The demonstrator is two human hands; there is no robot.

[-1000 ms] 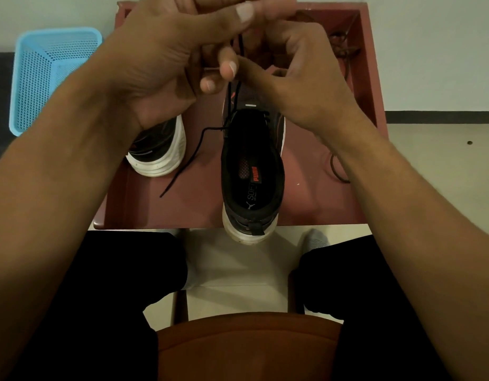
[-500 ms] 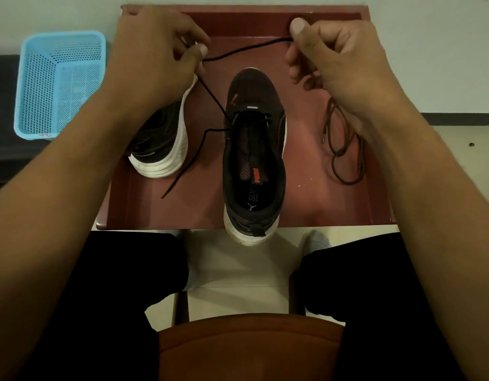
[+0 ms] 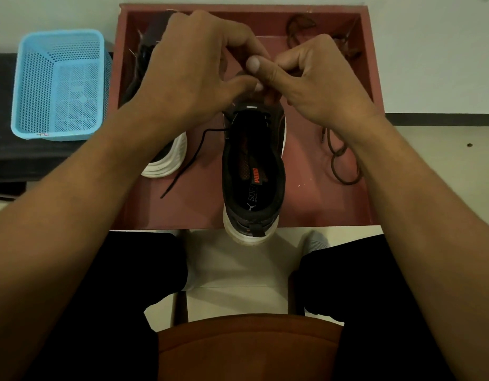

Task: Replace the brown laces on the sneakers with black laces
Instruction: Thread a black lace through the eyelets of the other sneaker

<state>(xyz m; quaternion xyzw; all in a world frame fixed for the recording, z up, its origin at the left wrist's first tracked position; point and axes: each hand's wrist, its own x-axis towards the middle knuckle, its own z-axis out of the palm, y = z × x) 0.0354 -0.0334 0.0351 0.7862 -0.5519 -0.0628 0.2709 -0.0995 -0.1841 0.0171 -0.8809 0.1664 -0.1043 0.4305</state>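
A black sneaker (image 3: 254,171) with a white sole stands in the middle of the red tray (image 3: 306,207), heel toward me and overhanging the front edge. My left hand (image 3: 194,75) and my right hand (image 3: 320,83) meet over its front eyelets, fingertips pinched together on the black lace there. The lace between the fingers is hidden. The lace's free end (image 3: 183,166) trails from a left eyelet down onto the tray. The second sneaker (image 3: 166,160) lies at the left, mostly under my left forearm. A brown lace (image 3: 345,166) lies coiled at the right.
More brown lace (image 3: 301,26) sits in the tray's far right corner. A light blue mesh basket (image 3: 59,86) stands left of the tray on a dark bench. My knees and an orange-brown chair seat (image 3: 249,347) are below the tray.
My hands were apart, stretching the black lace across the tray's far side. They have come together low over the sneaker's front. The view shifted slightly.
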